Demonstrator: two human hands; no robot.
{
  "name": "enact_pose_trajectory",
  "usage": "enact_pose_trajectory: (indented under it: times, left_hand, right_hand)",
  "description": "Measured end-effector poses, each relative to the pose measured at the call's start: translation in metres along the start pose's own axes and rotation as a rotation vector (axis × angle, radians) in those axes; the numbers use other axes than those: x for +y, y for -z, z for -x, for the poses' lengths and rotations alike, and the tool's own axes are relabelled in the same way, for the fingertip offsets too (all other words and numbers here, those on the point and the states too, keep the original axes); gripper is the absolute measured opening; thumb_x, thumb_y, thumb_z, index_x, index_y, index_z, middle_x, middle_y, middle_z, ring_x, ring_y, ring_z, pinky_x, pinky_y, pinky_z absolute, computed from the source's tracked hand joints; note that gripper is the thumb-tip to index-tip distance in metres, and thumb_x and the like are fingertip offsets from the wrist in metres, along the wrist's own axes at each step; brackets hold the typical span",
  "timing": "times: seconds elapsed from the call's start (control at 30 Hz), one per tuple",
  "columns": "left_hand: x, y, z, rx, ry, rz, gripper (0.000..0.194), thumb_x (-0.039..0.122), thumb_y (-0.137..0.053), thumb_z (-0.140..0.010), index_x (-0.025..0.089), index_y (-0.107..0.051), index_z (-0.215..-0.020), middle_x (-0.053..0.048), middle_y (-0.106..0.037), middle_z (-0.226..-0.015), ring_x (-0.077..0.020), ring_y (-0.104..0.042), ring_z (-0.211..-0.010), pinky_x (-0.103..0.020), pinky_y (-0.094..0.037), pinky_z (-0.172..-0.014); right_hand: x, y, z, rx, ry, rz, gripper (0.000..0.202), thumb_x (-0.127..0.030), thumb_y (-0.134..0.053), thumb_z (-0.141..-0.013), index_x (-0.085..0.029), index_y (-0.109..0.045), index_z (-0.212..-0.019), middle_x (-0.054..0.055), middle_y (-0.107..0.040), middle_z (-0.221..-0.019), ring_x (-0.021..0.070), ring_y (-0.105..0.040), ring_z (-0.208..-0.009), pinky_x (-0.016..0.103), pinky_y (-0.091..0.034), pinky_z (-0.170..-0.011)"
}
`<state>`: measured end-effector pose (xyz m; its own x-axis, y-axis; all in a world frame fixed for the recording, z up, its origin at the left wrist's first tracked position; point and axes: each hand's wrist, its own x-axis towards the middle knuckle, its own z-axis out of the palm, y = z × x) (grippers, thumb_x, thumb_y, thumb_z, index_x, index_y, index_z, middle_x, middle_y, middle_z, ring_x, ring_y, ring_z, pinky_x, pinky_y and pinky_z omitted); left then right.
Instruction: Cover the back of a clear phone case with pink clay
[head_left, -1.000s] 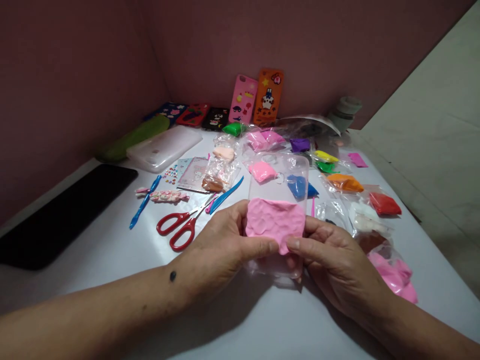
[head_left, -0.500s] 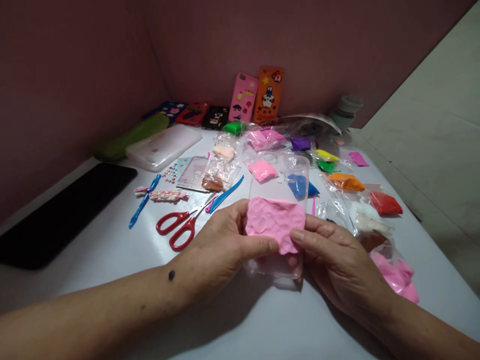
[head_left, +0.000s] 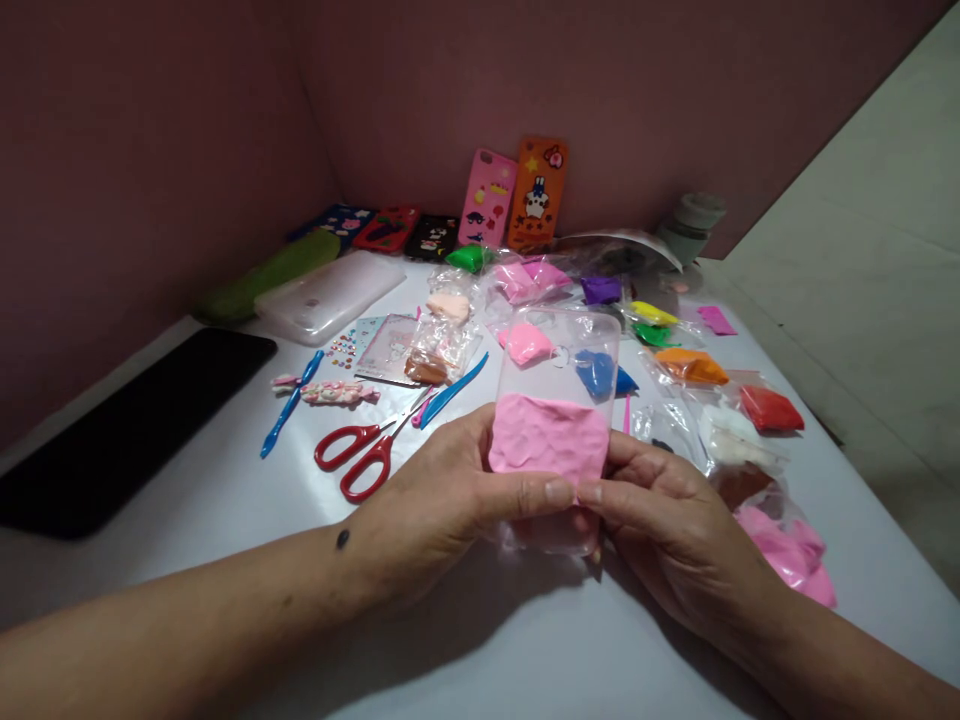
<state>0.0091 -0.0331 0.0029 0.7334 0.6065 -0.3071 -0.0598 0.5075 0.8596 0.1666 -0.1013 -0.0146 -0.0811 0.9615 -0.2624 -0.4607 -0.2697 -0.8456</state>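
Hands (head_left: 442,490) (head_left: 667,520) closed round the clear case (head_left: 559,375), both thumbs pressing its pink clay (head_left: 551,435).

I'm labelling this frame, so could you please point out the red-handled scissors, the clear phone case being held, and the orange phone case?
red-handled scissors (head_left: 367,480): head view, lower handle loop
clear phone case (head_left: 559,384): head view, bare upper part
orange phone case (head_left: 520,190): head view, left edge

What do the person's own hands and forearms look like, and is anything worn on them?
The left hand and right hand are bare, with no gloves, rings, watch or bracelet showing. The thumbnails look short, with no bright polish. No sleeves show. The left forearm has a small, round dark spot near the wrist.
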Motion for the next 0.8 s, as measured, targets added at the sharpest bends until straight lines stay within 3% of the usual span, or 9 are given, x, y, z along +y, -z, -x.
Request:
enact_pose_trajectory:
  times: [0.2,0.37,0.47,0.63,0.8]
  left_hand:
    - [-0.0034,-0.0001,-0.0009,0.163,0.034,-0.099,0.027,0.019,-0.072,-0.068,0.015,-0.062,-0.093,-0.005,-0.065,-0.080,-0.0136,-0.057,-0.062,-0.022,-0.041,-0.054]
    - [-0.0034,-0.0007,-0.0003,0.177,0.015,-0.041,0.027,0.017,-0.074,-0.064,0.015,-0.061,-0.088,-0.003,-0.064,-0.075,-0.0128,-0.055,-0.060,-0.022,-0.041,-0.053]
    - [-0.0030,-0.0020,0.0002,0.162,0.017,0.038,0.031,0.015,-0.076,-0.063,0.015,-0.060,-0.090,-0.003,-0.065,-0.077,-0.0149,-0.060,-0.064,-0.025,-0.046,-0.058]
    - [-0.0028,-0.0052,0.0020,0.079,0.017,0.170,0.038,0.015,-0.078,-0.065,0.016,-0.058,-0.097,-0.005,-0.069,-0.079,-0.0183,-0.066,-0.066,-0.029,-0.052,-0.064]
    - [-0.0039,-0.0052,0.0013,0.055,-0.018,0.188,0.034,0.015,-0.077,-0.067,0.015,-0.058,-0.094,-0.005,-0.069,-0.075,-0.0197,-0.068,-0.065,-0.031,-0.054,-0.064]
  right_hand:
    - [0.0012,0.0030,0.0012,-0.054,0.026,0.079,0.037,-0.009,-0.066,-0.079,-0.024,-0.065,-0.113,0.004,-0.068,-0.096,0.0158,-0.062,-0.082,0.029,-0.048,-0.075]
    - [0.0011,0.0033,0.0006,-0.117,0.044,0.083,0.049,-0.002,-0.063,-0.076,-0.025,-0.062,-0.119,0.004,-0.067,-0.104,0.0165,-0.061,-0.093,0.030,-0.047,-0.083]
    - [0.0018,0.0046,0.0009,-0.117,0.038,0.078,0.041,-0.007,-0.065,-0.079,-0.025,-0.063,-0.116,0.003,-0.067,-0.099,0.0149,-0.060,-0.087,0.027,-0.047,-0.077]
    - [0.0052,0.0038,0.0022,-0.048,0.009,0.166,0.016,-0.028,-0.066,-0.086,-0.022,-0.067,-0.101,0.002,-0.066,-0.083,0.0136,-0.057,-0.069,0.025,-0.044,-0.060]
    - [0.0054,0.0015,0.0003,-0.015,-0.010,0.211,0.018,-0.034,-0.070,-0.083,-0.019,-0.069,-0.092,0.001,-0.063,-0.075,0.0102,-0.050,-0.061,0.022,-0.040,-0.054]
